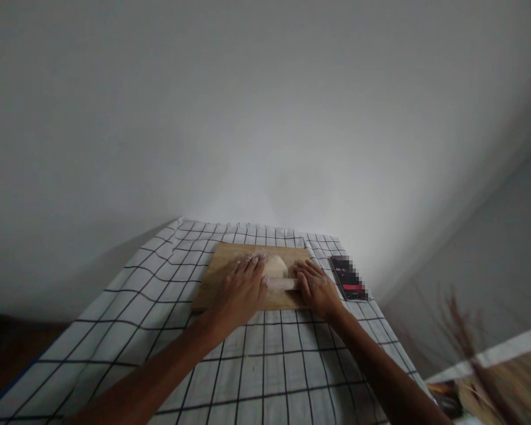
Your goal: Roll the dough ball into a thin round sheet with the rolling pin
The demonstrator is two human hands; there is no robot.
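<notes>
A pale rolling pin [281, 284] lies crosswise on a wooden board [210, 280]. Over the pin's left end rests my left hand [246, 280], fingers pointing forward and dusted with flour, thumb against the pin. My right hand [315, 284] holds the other end, its fingers bent over it and floury too. Just beyond the pin, a flattened round piece of dough [276, 267] sits on the board, its left part hidden by my left hand. Both ends of the pin are covered by my hands.
The board lies on a white checked tablecloth [265, 366] reaching back to a plain wall [265, 118]. Right of the board is a phone [349, 278] with a dark screen, partly pixelated. Blurred dry stems [462, 324] stand at the lower right, beyond the table's edge.
</notes>
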